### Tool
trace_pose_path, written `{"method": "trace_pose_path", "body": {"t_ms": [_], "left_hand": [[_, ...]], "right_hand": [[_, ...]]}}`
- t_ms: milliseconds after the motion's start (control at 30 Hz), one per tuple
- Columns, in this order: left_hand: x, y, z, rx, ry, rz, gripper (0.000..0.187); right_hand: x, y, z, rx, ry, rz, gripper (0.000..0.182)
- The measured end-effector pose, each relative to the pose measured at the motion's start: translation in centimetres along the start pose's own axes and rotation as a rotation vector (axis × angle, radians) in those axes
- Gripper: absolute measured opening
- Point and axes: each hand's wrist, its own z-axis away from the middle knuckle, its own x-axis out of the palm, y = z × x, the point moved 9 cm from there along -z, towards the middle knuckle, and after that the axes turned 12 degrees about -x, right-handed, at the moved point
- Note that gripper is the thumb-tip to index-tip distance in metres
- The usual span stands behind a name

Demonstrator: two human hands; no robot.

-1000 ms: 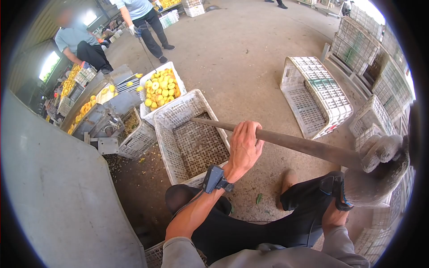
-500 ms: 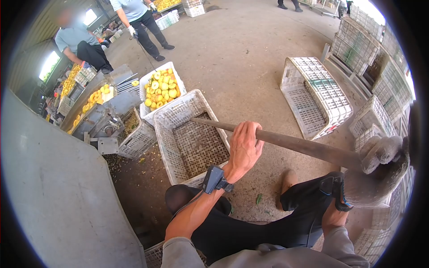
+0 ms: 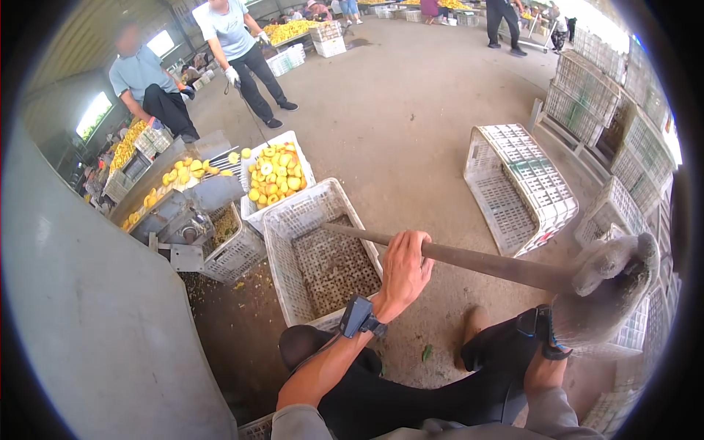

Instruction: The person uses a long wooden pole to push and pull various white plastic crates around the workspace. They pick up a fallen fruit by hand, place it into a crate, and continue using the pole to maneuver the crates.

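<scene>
My bare left hand (image 3: 405,270) is wrapped round the middle of a long wooden pole (image 3: 491,265). My right hand (image 3: 605,293), in a dirty grey knitted glove, grips the pole's thick end at the right. The thin end reaches over an empty white plastic crate (image 3: 275,271) with a dirty perforated bottom. Just beyond that crate stands a white crate (image 3: 302,158) full of yellow fruit pieces. More yellow fruit lies on a metal machine chute (image 3: 209,192) at the left, with a crate of scraps (image 3: 238,253) below it.
An empty crate (image 3: 554,194) lies on its side at right. Stacked crates (image 3: 583,92) line the right edge. A grey metal panel (image 3: 95,293) fills the left. One person (image 3: 143,77) sits at upper left; another person (image 3: 231,33) stands holding a thin rod.
The view has tilted up a little, so the crates and people sit lower. Both hands still hold the pole. More fruit shows at the chute's end beside the full crate.
</scene>
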Motion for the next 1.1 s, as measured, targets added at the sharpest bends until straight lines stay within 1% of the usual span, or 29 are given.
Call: {"method": "trace_pose_path", "body": {"t_ms": [100,167,433,600,667,700,767,833,900,967,1000,1033,1100], "left_hand": [[0.1,-0.1,0.2,-0.004,0.003,0.001,0.037],[0.1,0.0,0.3,0.001,0.011,0.014,0.038],[-0.1,0.2,0.0,0.002,0.007,0.001,0.037],[0.1,0.0,0.1,0.004,-0.007,-0.015,0.038],[0.3,0.0,0.1,0.005,-0.03,-0.038,0.04],[0.3,-0.1,0.1,0.004,-0.03,-0.039,0.04],[0.3,-0.2,0.2,0.003,-0.032,-0.042,0.041],[0.7,-0.9,0.1,-0.022,-0.032,-0.042,0.04],[0.5,-1.2,-0.3,-0.03,-0.026,-0.047,0.038],[-0.1,-1.6,-0.8,-0.023,-0.016,-0.053,0.036],[-0.4,-1.8,-1.1,-0.034,-0.014,-0.115,0.035],[-0.8,-2.3,-1.4,-0.045,-0.009,-0.181,0.035],[-0.9,-4.7,-1.3,-0.073,0.007,-0.294,0.035]], "right_hand": [[0.1,0.9,-0.5,0.113,-0.157,-0.099,0.028],[0.0,0.9,-0.6,0.154,-0.132,-0.081,0.033],[1.1,0.2,0.1,0.12,0.015,-0.055,0.036],[1.4,-0.1,-0.1,0.17,0.094,0.055,0.038],[1.9,0.0,-0.1,0.132,0.044,-0.051,0.032],[1.9,0.1,-0.1,0.121,0.063,-0.101,0.029],[1.4,0.2,0.3,0.098,0.069,-0.131,0.029],[0.8,0.5,0.7,0.067,0.011,-0.094,0.034],[1.9,0.9,0.5,0.016,-0.106,-0.061,0.037],[3.1,1.3,0.4,0.004,-0.183,0.05,0.04],[3.7,1.5,0.4,-0.004,-0.221,0.106,0.041],[4.3,2.3,0.6,0.023,-0.278,0.047,0.043],[2.4,3.1,3.4,0.186,-0.267,0.393,0.034]]}}
